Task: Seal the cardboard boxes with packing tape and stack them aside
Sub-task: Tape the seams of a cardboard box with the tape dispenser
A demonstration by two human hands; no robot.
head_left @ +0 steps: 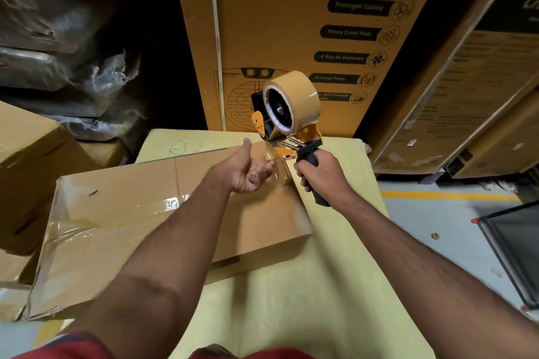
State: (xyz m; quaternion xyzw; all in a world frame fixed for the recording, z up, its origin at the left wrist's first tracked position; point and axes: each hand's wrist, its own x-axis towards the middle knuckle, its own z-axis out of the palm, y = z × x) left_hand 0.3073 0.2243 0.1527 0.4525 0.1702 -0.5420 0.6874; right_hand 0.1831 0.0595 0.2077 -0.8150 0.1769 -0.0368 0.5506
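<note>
A flat brown cardboard box (151, 213) lies on a yellow-covered surface (291, 285), with glossy clear tape on its left part. My right hand (320, 175) grips the black handle of an orange tape dispenser (287, 114), which carries a tan tape roll and is held over the box's far right corner. My left hand (248, 169) is palm up just left of the dispenser, thumb stretched out and fingers curled at the free end of the clear packing tape (272, 162) that comes off the dispenser.
A tall printed appliance carton (306, 23) stands right behind the surface, and another large carton (466, 96) leans at the right. More brown boxes (29, 154) sit at the left below plastic-wrapped goods. Grey floor with a yellow line (449, 195) shows at the right.
</note>
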